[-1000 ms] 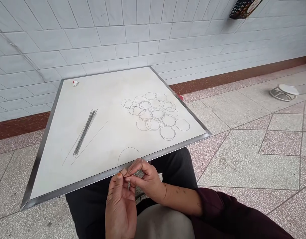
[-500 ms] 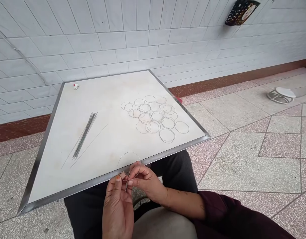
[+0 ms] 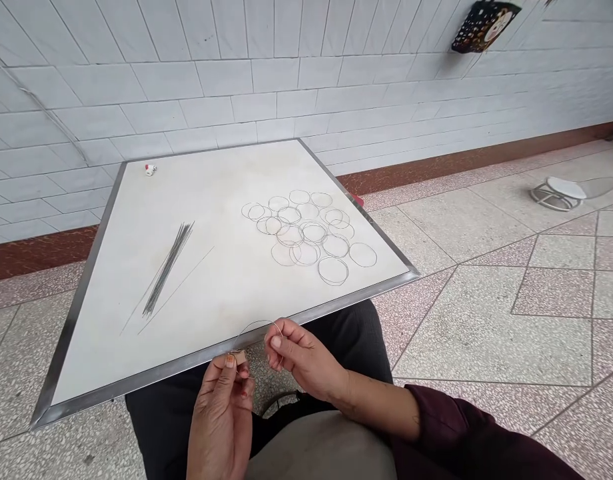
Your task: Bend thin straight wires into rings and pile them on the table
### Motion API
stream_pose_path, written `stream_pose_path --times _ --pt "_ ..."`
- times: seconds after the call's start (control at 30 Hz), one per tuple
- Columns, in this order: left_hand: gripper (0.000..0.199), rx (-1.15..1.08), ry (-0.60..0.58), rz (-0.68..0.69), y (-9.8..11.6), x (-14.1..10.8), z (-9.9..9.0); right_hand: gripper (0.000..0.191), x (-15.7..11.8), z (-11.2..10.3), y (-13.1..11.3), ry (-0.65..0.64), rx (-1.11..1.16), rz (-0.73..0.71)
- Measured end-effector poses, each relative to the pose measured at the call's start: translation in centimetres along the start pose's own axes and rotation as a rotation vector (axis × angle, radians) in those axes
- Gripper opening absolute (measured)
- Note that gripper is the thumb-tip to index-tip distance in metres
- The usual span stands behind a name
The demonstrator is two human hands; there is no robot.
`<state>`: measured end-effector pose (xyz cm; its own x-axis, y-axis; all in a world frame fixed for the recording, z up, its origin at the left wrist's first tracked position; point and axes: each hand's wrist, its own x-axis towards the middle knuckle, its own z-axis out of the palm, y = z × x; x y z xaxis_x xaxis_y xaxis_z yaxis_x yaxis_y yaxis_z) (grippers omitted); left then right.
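Observation:
Just off the table's near edge, a thin wire ring spans both hands. My left hand pinches one side of it between thumb and fingers. A small tan piece, perhaps wood or cardboard, is also at those fingertips. On the ring's other side, the thumb and fingers of my right hand are closed on the wire. Part of the ring is hidden behind the fingers. On the table lie many overlapping wire rings to the right and a bundle of straight wires to the left.
The white table has a grey metal rim. At its far left corner lies a small white-and-red object. Beyond stands a tiled wall with a dark patterned bag. A low stool is on the floor at right.
My hands have moved apart, the right one rightward and the left one slightly left and down. The ring between them is lower and looks flatter.

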<state>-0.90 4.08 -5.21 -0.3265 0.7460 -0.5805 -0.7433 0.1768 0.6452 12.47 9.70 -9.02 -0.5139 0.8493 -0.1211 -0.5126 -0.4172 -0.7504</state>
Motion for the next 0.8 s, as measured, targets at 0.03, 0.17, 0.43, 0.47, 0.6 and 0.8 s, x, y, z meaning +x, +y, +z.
stream_pose_path --times 0.03,0.17,0.43,0.47,0.6,0.8 --pt "0.014 0.003 0.0 0.002 0.0 0.0 -0.1 0.03 0.0 0.0 -0.2 0.017 -0.008 0.007" --pt "0.018 -0.025 -0.002 0.041 0.1 -0.1 -0.1 0.033 -0.3 -0.1 -1.0 -0.016 -0.029 0.019" --pt "0.021 0.0 -0.069 0.071 0.3 -0.4 -0.1 0.029 -0.4 -0.2 -1.2 -0.118 0.049 0.041" --pt "0.021 0.02 -0.086 0.074 0.4 -0.4 -0.2 0.028 -0.4 -0.3 -1.2 -0.12 0.044 0.042" --pt "0.018 0.12 -0.148 0.083 0.9 -0.4 -0.6 0.032 -0.5 -0.6 -1.2 -0.133 -0.034 0.065" --pt "0.013 0.371 -0.293 0.127 1.7 -0.2 -1.4 0.035 -0.7 -0.8 -3.5 -0.063 -0.544 -0.114"
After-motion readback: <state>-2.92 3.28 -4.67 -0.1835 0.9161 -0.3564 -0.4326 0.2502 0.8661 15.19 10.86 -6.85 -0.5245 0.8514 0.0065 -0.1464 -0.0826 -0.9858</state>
